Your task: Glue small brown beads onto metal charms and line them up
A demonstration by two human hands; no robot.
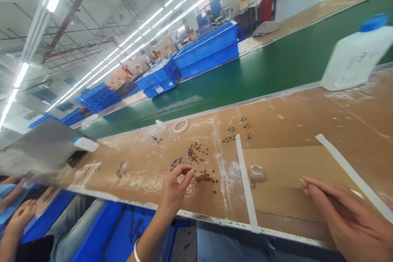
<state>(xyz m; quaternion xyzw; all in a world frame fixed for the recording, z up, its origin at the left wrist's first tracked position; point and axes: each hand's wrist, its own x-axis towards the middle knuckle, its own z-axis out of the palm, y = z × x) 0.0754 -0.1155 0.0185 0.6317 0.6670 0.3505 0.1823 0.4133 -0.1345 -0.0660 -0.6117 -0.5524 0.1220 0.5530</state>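
Observation:
My left hand [176,186] is over the bench with thumb and forefinger pinched together; whatever is between them is too small to make out. Beside its fingertips lie small dark brown round pieces [205,177], with another scatter of brown pieces [195,151] behind. Several small blue-and-gold pieces [175,163] lie just past the knuckles. My right hand [346,208] is closed round a thin tool [301,180]; only its pale, pointed tip shows. A small round clear container [257,173] sits on the cardboard sheet [285,196], left of that tip.
White tape strips [245,188] flank the cardboard. More blue-and-gold pieces [245,126] lie beyond, near a tape roll [180,125]. A white bottle [353,59] stands at the back right. Behind runs a green conveyor belt [260,65] with blue crates [208,49]. Another person's hand [23,215] is far left.

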